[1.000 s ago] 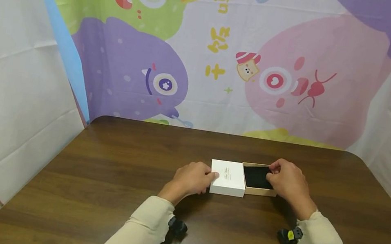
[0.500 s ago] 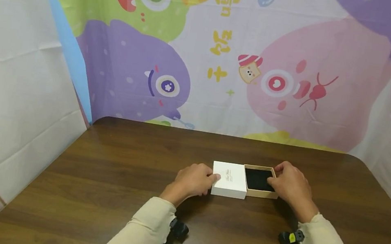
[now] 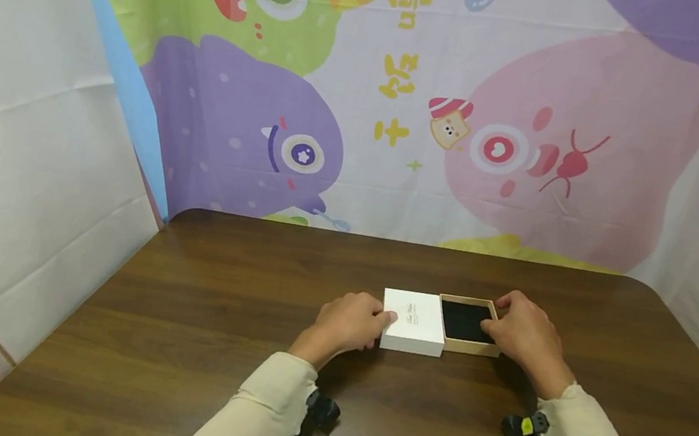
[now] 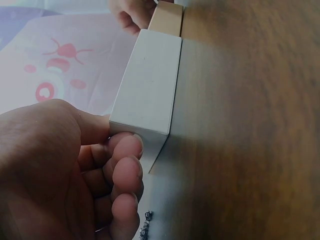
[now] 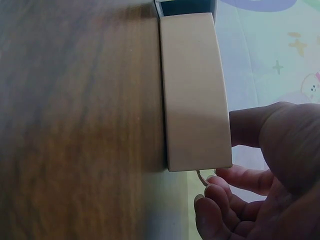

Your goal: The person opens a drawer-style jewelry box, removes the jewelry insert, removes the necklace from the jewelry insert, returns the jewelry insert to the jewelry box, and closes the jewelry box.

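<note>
On the table lies a drawer box with a white printed sleeve (image 3: 414,321) and a tan inner drawer (image 3: 471,347) pulled out to the right. A flat black insert (image 3: 465,321) lies in the drawer. My left hand (image 3: 346,318) grips the sleeve's left end, thumb on top and curled fingers against the end face (image 4: 150,142). My right hand (image 3: 526,337) pinches the drawer's right end wall, with the thumb over the rim. In the right wrist view a thin cord (image 5: 201,178) sticks out of that end beside the fingertips (image 5: 210,207).
A brown wooden table (image 3: 215,281) stretches out around the box. Behind its far edge hangs a cartoon-printed cloth (image 3: 388,179), with pale cloth walls (image 3: 40,96) on both sides. A small black camera (image 3: 521,428) is strapped at each wrist.
My right thumb and fingers have moved from over the black insert to the drawer's right end wall. The insert's raised right edge now lies flat. My left hand keeps its hold.
</note>
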Motion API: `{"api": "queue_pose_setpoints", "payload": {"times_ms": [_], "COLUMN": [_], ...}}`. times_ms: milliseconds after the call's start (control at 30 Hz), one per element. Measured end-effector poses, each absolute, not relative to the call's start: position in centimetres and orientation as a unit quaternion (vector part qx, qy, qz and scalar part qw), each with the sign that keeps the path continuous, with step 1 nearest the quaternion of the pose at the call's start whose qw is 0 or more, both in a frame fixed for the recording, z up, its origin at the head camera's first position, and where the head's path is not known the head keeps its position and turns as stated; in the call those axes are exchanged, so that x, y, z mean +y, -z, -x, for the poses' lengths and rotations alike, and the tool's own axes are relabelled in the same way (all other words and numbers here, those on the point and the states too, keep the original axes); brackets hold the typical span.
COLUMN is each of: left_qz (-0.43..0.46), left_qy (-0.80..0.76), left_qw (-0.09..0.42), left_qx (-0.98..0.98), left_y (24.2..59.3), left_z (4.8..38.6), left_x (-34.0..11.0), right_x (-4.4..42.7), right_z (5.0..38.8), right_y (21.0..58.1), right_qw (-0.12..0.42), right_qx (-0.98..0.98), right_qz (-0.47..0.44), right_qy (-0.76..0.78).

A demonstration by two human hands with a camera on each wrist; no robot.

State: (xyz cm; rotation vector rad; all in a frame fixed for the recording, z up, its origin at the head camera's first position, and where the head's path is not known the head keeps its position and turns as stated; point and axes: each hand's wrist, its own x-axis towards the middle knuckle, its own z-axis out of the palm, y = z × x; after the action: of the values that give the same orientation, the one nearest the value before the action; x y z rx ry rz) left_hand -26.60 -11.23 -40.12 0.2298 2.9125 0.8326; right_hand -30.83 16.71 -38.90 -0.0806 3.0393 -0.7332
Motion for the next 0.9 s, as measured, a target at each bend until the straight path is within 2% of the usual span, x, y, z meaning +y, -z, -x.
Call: {"api": "queue_pose_setpoints", "payload": {"times_ms": [900], "left_qz": [-0.079], "left_qy": [-0.276], "left_qw": [0.047], "left_qx": [0.957], "left_y": [40.24], "left_z": [26.55], "left_x": [-11.18], "right_x": [17.22], "right_z": [31.06], "right_y": [38.90], "right_qw": [0.036], "right_qx": [0.972], "right_qz": [0.034], "right_qy": [0.231]}}
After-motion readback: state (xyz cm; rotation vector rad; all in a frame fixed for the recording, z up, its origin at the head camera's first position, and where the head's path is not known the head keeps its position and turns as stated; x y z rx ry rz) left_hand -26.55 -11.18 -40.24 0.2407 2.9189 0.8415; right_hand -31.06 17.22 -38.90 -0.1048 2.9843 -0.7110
